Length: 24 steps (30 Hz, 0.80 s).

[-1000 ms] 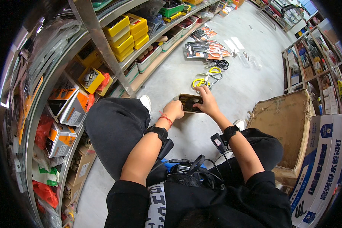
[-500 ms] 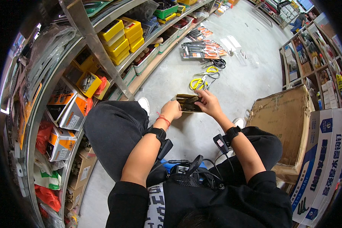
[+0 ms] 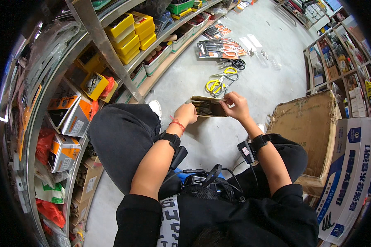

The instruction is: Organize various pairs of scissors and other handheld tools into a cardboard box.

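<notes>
The small brown cardboard box point(image 3: 207, 107), long and open-topped, is held in the air above the grey concrete floor point(image 3: 218, 140), just in front of the person's knees and short of the yellow-handled scissors point(image 3: 217, 83) lying beyond it.

The left hand point(image 3: 186, 114) closes its grip around the box's left end, thumb on the near wall. The right hand point(image 3: 235, 106) closes its grip on the right end, fingers curled over the top edge. Both grips are narrow and loaded; neither hand is free.

To work this step well, keep the box level and supported at both ends so that the dark contents, probably small metal tools though the view is too small to confirm, do not slide out. Hold by the walls, not the loose flap. The large brown carton point(image 3: 309, 131) stands to the right of the box, well apart.
</notes>
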Each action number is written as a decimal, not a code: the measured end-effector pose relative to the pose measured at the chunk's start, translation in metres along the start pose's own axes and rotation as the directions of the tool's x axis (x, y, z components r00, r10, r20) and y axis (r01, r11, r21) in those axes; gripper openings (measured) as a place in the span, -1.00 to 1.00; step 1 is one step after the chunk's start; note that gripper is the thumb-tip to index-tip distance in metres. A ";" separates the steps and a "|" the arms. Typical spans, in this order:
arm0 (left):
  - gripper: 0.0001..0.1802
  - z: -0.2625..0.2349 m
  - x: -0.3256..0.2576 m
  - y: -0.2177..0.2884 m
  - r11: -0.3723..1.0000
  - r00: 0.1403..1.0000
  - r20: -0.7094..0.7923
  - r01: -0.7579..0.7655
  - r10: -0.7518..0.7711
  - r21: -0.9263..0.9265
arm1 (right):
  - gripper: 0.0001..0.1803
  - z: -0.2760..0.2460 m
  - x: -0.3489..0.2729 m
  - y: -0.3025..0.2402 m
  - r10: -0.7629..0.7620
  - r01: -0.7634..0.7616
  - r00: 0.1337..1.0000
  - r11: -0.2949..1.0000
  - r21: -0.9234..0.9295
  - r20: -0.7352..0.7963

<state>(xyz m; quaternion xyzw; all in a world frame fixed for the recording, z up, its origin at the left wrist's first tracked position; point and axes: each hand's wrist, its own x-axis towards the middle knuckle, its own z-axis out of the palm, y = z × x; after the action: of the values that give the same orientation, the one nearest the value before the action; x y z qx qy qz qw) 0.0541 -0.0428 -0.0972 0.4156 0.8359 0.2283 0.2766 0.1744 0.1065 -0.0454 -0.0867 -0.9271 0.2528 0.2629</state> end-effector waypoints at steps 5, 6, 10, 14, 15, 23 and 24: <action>-0.87 0.004 0.003 -0.005 1.000 1.000 -0.022 -0.012 0.013 0.008 | -0.81 -0.001 -0.004 0.005 0.005 -0.006 1.000 0.999 -0.048 -0.012; -0.87 0.003 0.002 -0.004 1.000 1.000 -0.019 -0.008 0.008 0.007 | -0.81 -0.001 -0.006 0.005 0.025 -0.026 0.999 0.999 -0.022 -0.021; -0.86 0.002 0.002 -0.001 1.000 1.000 -0.006 -0.004 0.004 0.006 | -0.82 0.004 -0.007 0.006 0.033 -0.030 0.998 0.998 0.047 -0.058; -0.85 0.002 0.002 -0.004 1.000 1.000 -0.004 -0.015 0.015 0.024 | -0.81 0.014 -0.005 0.005 0.026 -0.025 0.998 0.999 0.023 -0.058; -0.85 0.001 0.001 -0.003 1.000 1.000 0.001 -0.009 0.009 0.025 | -0.81 0.016 -0.005 0.004 0.021 -0.020 0.998 1.000 0.021 -0.061; -0.86 0.001 -0.002 0.000 0.999 1.000 0.002 0.005 -0.005 0.033 | -0.81 0.030 -0.008 0.010 0.037 -0.035 0.999 0.988 -0.153 0.014; -0.86 0.000 -0.003 0.001 0.999 1.000 0.011 0.018 -0.019 0.034 | -0.81 0.033 -0.009 0.012 0.036 -0.033 0.999 0.988 -0.152 0.014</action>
<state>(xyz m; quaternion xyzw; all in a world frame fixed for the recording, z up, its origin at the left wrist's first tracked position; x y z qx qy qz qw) 0.0565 -0.0440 -0.0959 0.4139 0.8418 0.2090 0.2764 0.1654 0.0999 -0.0795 -0.1204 -0.9442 0.1867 0.2432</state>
